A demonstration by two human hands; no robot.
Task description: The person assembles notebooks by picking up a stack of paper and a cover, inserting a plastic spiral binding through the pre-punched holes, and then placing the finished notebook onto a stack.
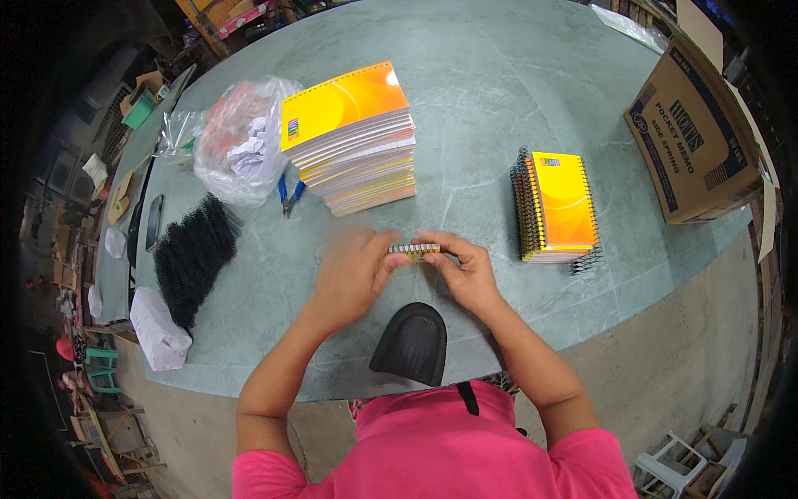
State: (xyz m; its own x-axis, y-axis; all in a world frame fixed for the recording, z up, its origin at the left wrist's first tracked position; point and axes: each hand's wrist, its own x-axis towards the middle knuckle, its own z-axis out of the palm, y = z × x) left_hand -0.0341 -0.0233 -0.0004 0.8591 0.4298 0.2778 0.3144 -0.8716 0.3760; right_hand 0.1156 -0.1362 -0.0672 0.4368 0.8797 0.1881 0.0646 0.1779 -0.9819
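Over the table's near middle, a small notebook (416,248) stands on edge between my two hands, with a row of holes or coil loops along its top edge. My right hand (467,270) pinches its right end between thumb and fingers. At the left end is my left hand (349,270), smeared by motion, its thumb and fingertips closed on the notebook. A black rounded moulded piece (411,341) lies just below my hands at the table edge. Beyond them rises a tall leaning stack of yellow-orange notebooks (357,137) with punched top edges and no coils.
Coil-bound notebooks (565,204) are piled at the right, near a cardboard box (702,125). Leftward lie a heap of black spiral coils (195,254), blue-handled pliers (291,195), a clear plastic bag (245,141) with crumpled paper and a white packet (158,328). All rest on a green-grey table (474,91).
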